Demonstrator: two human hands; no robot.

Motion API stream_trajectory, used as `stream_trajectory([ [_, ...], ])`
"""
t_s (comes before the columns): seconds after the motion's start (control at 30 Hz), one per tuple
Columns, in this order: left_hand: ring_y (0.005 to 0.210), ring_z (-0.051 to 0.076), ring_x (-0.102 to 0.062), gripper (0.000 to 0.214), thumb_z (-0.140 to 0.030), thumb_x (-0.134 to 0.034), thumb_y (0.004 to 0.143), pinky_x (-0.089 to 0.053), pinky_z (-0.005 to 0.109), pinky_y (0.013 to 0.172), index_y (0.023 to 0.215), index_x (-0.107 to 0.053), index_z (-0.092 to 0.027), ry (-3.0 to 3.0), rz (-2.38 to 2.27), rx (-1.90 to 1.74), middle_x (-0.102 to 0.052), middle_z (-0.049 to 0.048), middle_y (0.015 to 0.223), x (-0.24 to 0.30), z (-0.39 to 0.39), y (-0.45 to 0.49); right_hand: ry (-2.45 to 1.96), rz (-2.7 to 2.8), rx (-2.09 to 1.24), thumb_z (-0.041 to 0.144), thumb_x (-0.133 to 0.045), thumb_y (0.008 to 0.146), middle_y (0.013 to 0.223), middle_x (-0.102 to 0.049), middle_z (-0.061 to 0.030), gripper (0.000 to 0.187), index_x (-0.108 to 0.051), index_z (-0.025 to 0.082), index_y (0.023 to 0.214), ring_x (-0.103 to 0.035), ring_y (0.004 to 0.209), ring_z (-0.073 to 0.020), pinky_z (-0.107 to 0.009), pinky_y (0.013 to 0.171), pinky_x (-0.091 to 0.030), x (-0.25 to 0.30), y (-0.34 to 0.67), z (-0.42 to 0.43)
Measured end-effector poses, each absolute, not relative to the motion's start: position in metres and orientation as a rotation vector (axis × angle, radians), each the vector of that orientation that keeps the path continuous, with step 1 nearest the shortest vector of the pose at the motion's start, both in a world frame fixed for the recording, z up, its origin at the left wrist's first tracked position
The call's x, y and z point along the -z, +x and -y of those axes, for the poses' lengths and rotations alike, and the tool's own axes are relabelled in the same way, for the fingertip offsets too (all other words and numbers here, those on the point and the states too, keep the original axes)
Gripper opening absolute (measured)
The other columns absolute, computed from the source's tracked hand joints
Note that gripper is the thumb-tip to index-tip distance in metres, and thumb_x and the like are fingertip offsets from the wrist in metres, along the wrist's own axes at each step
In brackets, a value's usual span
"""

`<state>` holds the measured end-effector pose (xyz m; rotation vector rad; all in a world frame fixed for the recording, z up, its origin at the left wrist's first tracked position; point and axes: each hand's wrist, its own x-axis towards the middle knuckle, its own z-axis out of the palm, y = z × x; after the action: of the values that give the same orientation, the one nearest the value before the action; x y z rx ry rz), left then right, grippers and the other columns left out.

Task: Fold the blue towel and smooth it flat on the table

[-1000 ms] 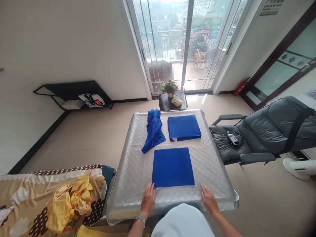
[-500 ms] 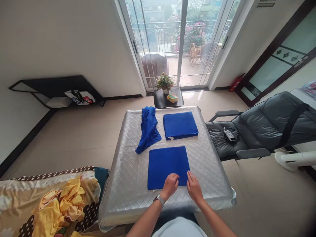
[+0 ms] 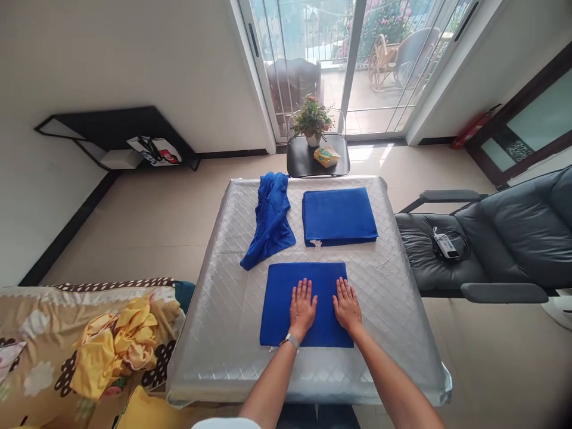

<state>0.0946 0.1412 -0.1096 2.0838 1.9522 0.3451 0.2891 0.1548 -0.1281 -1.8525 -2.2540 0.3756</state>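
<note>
A folded blue cloth (image 3: 279,310) lies flat near the front of the table in the head view. Both palms rest on it: my left hand (image 3: 303,307) near its middle, fingers stretched forward, and my right hand (image 3: 347,304) along its right edge, fingers also straight. Neither hand grips anything. Behind it, to the right, sits a neat stack of folded blue cloths (image 3: 339,214) with a small white tag at its front. A crumpled blue cloth (image 3: 272,220) lies to the left of that stack.
A silvery quilted cover (image 3: 223,322) drapes the table. At its far edge a black chair (image 3: 297,161) holds a potted plant (image 3: 311,119) and a yellow packet (image 3: 327,156). A grey recliner (image 3: 504,238) stands right; yellow cloth (image 3: 111,345) lies on a bed at left.
My left hand has opened from a curled pose and now lies flat on the cloth. The right hand has slid forward along the edge. The view has tilted down slightly.
</note>
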Motion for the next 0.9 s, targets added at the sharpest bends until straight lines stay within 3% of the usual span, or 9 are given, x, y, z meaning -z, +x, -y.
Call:
stream_trajectory([
  [0.2, 0.153, 0.028, -0.019, 0.065, -0.044, -0.021, 0.103, -0.018, 0.051, 0.124, 0.159, -0.026, -0.011, 1.603, -2.514, -0.265, -0.026, 0.0165, 0.165, 0.114, -0.098, -0.013, -1.883, 2.239, -0.443, 0.035, -0.025, 0.103, 0.165, -0.027, -0.0071, 0.062, -0.016, 0.017, 0.162, -0.024, 0.152, -0.0230, -0.047, 0.124, -0.019, 0.120, 0.288, -0.156],
  [0.33, 0.153, 0.026, -0.020, 0.066, -0.045, -0.020, 0.103, -0.018, 0.050, 0.124, 0.161, -0.018, -0.013, 1.583, -2.524, -0.309, -0.028, 0.0158, 0.164, 0.099, -0.104, -0.039, -1.847, 2.243, -0.402, 0.033, -0.024, 0.103, 0.164, -0.027, -0.0067, 0.061, -0.017, 0.018, 0.162, -0.025, 0.152, -0.0228, -0.047, 0.124, -0.019, 0.110, 0.289, -0.164],
  [0.63, 0.153, 0.022, -0.021, 0.059, -0.031, -0.034, 0.103, -0.024, 0.047, 0.125, 0.160, -0.022, -0.020, 2.240, -1.668, -0.414, -0.029, 0.0062, 0.165, 0.093, -0.206, 0.116, -1.847, 2.233, -0.325, 0.025, -0.028, 0.101, 0.164, -0.025, -0.0102, 0.062, -0.020, 0.012, 0.161, -0.019, 0.154, -0.0243, -0.049, 0.124, -0.017, 0.130, 0.275, -0.217],
  [0.77, 0.153, 0.024, -0.023, 0.059, -0.033, -0.041, 0.102, -0.025, 0.050, 0.124, 0.159, -0.027, -0.022, 2.222, -1.641, -0.442, -0.028, 0.0063, 0.165, 0.101, -0.228, 0.149, -1.844, 2.270, -0.328, 0.019, -0.027, 0.099, 0.165, -0.024, -0.0071, 0.063, -0.020, 0.015, 0.161, -0.015, 0.154, -0.0228, -0.048, 0.125, -0.015, 0.136, 0.277, -0.217],
  [0.9, 0.152, 0.024, -0.024, 0.058, -0.035, -0.043, 0.102, -0.023, 0.050, 0.125, 0.158, -0.030, -0.028, 2.151, -1.766, -0.399, -0.028, 0.0045, 0.165, 0.101, -0.224, 0.119, -1.868, 2.268, -0.311, 0.025, -0.029, 0.100, 0.165, -0.024, -0.0096, 0.064, -0.017, 0.012, 0.161, -0.018, 0.154, -0.0237, -0.047, 0.125, -0.014, 0.130, 0.277, -0.217],
])
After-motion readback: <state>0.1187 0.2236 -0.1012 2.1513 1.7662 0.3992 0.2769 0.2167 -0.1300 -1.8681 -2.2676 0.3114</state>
